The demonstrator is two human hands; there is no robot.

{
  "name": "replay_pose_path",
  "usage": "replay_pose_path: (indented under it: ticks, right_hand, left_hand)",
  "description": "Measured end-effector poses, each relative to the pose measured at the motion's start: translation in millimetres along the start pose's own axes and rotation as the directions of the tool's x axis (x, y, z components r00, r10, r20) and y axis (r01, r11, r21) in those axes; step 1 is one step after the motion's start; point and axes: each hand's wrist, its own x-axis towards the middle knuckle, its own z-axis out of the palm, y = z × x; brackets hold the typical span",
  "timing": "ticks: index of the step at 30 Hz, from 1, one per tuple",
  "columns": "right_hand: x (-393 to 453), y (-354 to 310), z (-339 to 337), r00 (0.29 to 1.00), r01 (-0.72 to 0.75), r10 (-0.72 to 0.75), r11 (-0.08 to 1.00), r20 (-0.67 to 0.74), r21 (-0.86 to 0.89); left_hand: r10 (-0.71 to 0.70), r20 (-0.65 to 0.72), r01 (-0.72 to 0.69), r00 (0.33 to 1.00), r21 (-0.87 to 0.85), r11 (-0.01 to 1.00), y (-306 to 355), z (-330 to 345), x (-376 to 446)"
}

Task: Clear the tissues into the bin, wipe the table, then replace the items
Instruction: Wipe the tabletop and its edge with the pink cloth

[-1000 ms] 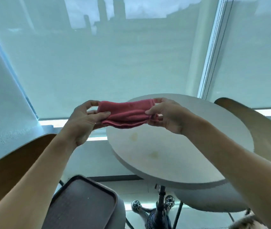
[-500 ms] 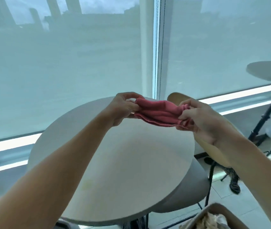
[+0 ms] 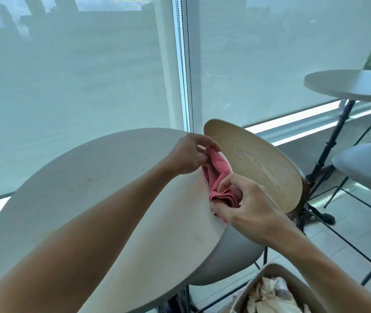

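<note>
A folded red cloth lies bunched at the right edge of the round white table. My left hand pinches its far end near the table's rim. My right hand grips its near end with curled fingers, low over the tabletop. A beige bin at the bottom right holds crumpled white tissues. Faint yellowish stains mark the tabletop.
A wooden chair back stands right behind the cloth, its grey seat under the table's edge. Another round table and a grey chair stand at the right. Window blinds fill the background.
The view has swung right and down. Both hands have brought the cloth down from mid-air to the table's right edge, and it now runs front to back, more bunched.
</note>
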Motion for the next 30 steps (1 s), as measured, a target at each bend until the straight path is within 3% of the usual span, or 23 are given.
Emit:
replay_pose_path:
  ticks: [3,7,10,13,19,30]
  right_hand:
    - [3,-4,-4,0.998,-0.060,0.055,0.991,-0.040,-0.118]
    - [24,-16,-5,0.989,-0.048,0.021,0.982,-0.148,-0.180]
    - [49,-13,5,0.997,-0.072,0.069,0.968,-0.023,-0.242]
    - [66,-13,16,0.982,-0.130,0.169,0.929,0.085,-0.346]
    - [89,-14,37,0.981,-0.131,0.178,0.897,0.074,-0.422]
    - [139,-42,74,0.988,-0.123,0.154,0.875,0.027,-0.469]
  left_hand:
    - [0.051,-0.044,-0.042,0.998,0.181,0.983,-4,-13,-12]
    - [-0.023,-0.223,0.065,0.975,0.183,0.981,-26,-72,-50]
    - [-0.114,-0.377,0.228,0.919,0.274,0.934,-60,-114,-86]
    - [-0.194,-0.444,0.375,0.875,0.367,0.851,-93,-138,-117]
    - [-0.284,-0.386,0.424,0.878,0.349,0.835,-119,-141,-138]
    - [-0.329,-0.334,0.460,0.884,0.486,0.743,-115,-141,-126]
